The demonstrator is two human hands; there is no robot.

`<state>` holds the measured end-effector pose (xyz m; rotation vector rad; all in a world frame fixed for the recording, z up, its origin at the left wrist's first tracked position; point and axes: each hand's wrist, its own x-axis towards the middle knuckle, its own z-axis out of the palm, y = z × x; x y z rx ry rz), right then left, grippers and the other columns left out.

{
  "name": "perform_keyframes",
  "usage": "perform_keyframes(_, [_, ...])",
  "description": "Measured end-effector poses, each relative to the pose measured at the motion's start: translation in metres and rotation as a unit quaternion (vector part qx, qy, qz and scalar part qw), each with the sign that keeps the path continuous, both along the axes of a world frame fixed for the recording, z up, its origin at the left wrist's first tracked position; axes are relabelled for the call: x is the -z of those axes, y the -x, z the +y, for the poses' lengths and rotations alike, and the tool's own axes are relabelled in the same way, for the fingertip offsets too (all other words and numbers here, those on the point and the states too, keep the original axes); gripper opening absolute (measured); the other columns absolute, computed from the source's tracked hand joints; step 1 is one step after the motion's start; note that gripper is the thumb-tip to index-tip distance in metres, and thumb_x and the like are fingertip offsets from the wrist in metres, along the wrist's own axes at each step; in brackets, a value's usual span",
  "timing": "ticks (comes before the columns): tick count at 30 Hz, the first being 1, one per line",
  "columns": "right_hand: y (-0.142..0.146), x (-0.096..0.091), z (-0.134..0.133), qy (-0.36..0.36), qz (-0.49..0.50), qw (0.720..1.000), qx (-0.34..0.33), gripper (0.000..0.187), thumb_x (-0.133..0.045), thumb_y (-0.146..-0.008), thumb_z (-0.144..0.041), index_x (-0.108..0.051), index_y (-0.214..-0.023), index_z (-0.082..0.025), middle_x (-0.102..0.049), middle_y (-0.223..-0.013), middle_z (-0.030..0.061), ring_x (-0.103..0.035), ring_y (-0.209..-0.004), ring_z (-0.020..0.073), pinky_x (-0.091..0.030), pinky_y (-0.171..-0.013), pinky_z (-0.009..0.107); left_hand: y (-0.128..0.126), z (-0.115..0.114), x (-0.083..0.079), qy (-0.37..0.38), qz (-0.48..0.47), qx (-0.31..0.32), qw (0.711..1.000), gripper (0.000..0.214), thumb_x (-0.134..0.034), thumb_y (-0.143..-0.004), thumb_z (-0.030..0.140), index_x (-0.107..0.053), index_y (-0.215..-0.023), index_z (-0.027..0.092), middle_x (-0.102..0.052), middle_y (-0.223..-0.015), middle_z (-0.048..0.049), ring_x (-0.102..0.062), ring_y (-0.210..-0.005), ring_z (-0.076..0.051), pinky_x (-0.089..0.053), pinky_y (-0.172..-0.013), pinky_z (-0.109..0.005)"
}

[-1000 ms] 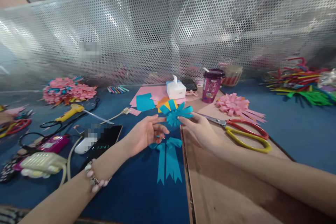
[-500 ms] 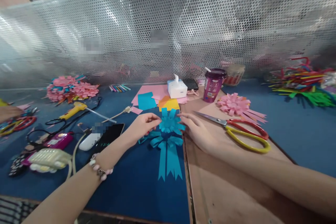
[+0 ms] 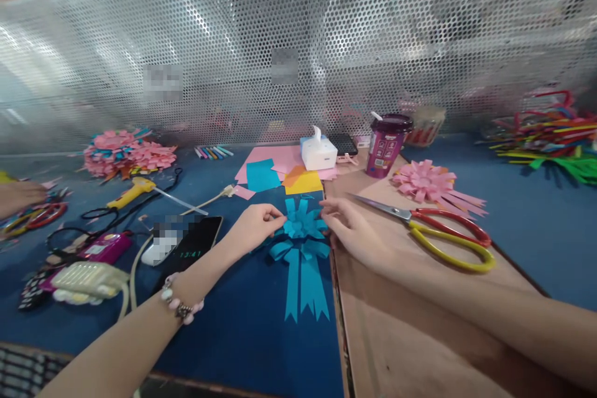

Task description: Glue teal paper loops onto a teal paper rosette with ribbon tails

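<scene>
A blue paper flower (image 3: 301, 222) lies at the middle of the table, its looped petals standing up around a ruffled centre. Below it, a blue paper bow (image 3: 298, 251) spreads into several long notched tails (image 3: 306, 291). My left hand (image 3: 261, 224) pinches a petal on the flower's left side, its fingers closed. On the opposite side my right hand (image 3: 349, 227) has its curled fingertips at a right-hand petal, thumb and forefinger close together. Scissors (image 3: 415, 221) with red and yellow handles lie beside my right forearm.
Behind the flower are blue (image 3: 262, 175) and yellow paper (image 3: 303, 183), a tissue box (image 3: 319, 152) and a purple cup (image 3: 387, 146). A pink paper flower (image 3: 424, 180) lies right. Leftward are a phone (image 3: 200, 242), a glue gun (image 3: 135, 191) and another person's hand (image 3: 21, 199).
The view has shifted slightly. My fingers stay at both sides of the blue flower, whose upper petals now look lower and more spread. The left hand has shifted a little along its petal.
</scene>
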<state>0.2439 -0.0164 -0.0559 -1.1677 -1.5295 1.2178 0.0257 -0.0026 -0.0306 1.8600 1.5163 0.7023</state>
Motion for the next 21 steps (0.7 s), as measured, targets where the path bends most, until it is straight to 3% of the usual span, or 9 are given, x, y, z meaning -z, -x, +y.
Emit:
perform_keyframes(6, [-0.004,0.006,0.001,-0.101,-0.090,0.990,0.034,0.031,-0.048,-0.084,-0.026,-0.051,-0.114,-0.018,-0.054,-0.080,0.0003,-0.053,-0.070,0.0153,-0.046,-0.065,0.030,-0.004,-0.005,-0.002,-0.083,0.073,-0.019,0.994,0.024,-0.056,-0.078,0.038,-0.069,-0.083,0.018,-0.052,-0.053,0.0008,-0.045,-0.050,-0.014,-0.026,-0.050,-0.025])
perform_keyframes(11, [-0.006,0.007,0.003,-0.095,-0.113,0.987,0.058,0.030,-0.044,-0.085,-0.021,-0.052,-0.113,-0.017,-0.055,-0.086,0.0019,-0.053,-0.074,0.0152,-0.046,-0.071,0.031,0.004,-0.002,-0.009,-0.104,0.130,-0.028,0.986,0.029,-0.052,-0.081,0.043,-0.068,-0.086,0.020,-0.057,-0.058,-0.0001,-0.047,-0.051,-0.014,-0.029,-0.053,-0.026])
perform_keyframes(14, [-0.004,0.007,0.003,-0.122,-0.128,0.983,0.041,0.031,-0.047,-0.085,-0.023,-0.052,-0.115,-0.017,-0.055,-0.096,0.0052,-0.054,-0.084,0.0171,-0.047,-0.076,0.033,0.014,0.001,-0.015,-0.078,0.204,0.011,0.976,0.038,-0.055,-0.077,0.056,-0.067,-0.085,0.021,-0.064,-0.070,-0.0014,-0.054,-0.058,-0.016,-0.033,-0.055,-0.026])
perform_keyframes(17, [-0.002,0.007,0.000,-0.204,-0.182,0.962,0.012,0.028,-0.056,-0.083,-0.029,-0.058,-0.110,-0.019,-0.054,-0.107,0.0079,-0.049,-0.104,0.0221,-0.042,-0.091,0.040,0.022,0.003,-0.020,-0.067,0.253,0.063,0.963,0.047,-0.058,-0.069,0.066,-0.066,-0.080,0.020,-0.066,-0.082,-0.0036,-0.058,-0.070,-0.019,-0.037,-0.060,-0.026])
perform_keyframes(21, [-0.003,0.008,-0.002,-0.255,-0.240,0.937,0.003,0.012,-0.059,-0.084,-0.029,-0.067,-0.091,-0.023,-0.053,-0.111,0.0076,-0.042,-0.114,0.0247,-0.034,-0.099,0.045,0.025,0.000,-0.019,-0.080,0.295,0.100,0.947,0.046,-0.057,-0.071,0.065,-0.063,-0.080,0.020,-0.064,-0.088,-0.0043,-0.058,-0.075,-0.019,-0.039,-0.064,-0.027])
